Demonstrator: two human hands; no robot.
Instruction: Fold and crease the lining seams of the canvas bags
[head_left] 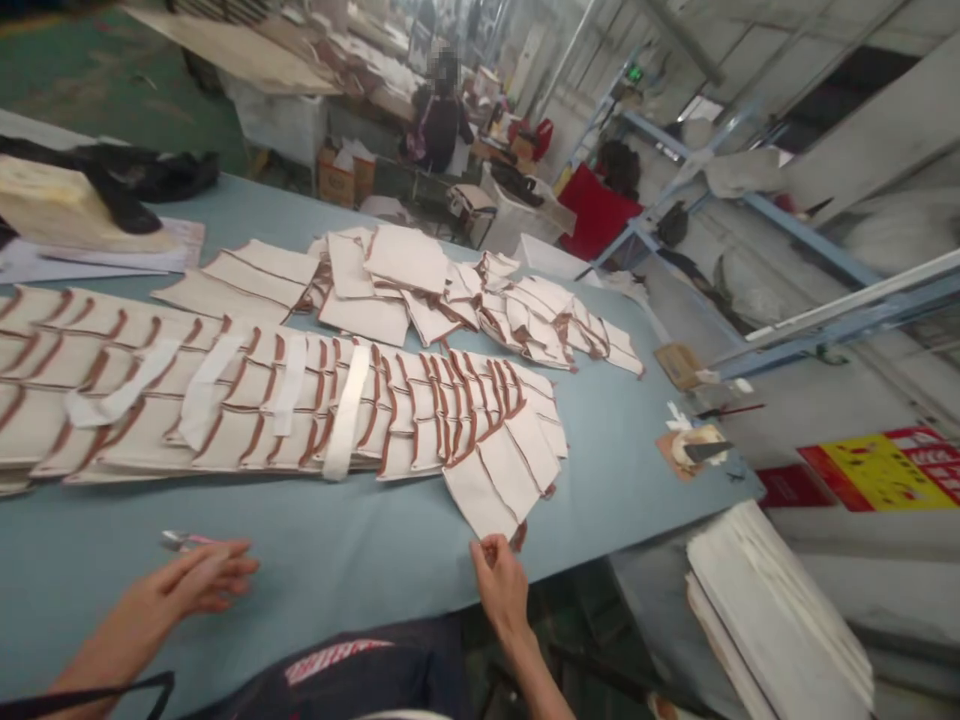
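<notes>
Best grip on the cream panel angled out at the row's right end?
Probably a pinch on its near edge, coming from the near side: the cream panel is flat and slants out of the row, leaving that edge exposed. The right hand is there.

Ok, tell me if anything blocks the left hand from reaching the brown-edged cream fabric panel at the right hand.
Nothing visible does: blue tabletop lies between the left hand and the fabric panel. The right hand appears to pinch its near corner.
</notes>
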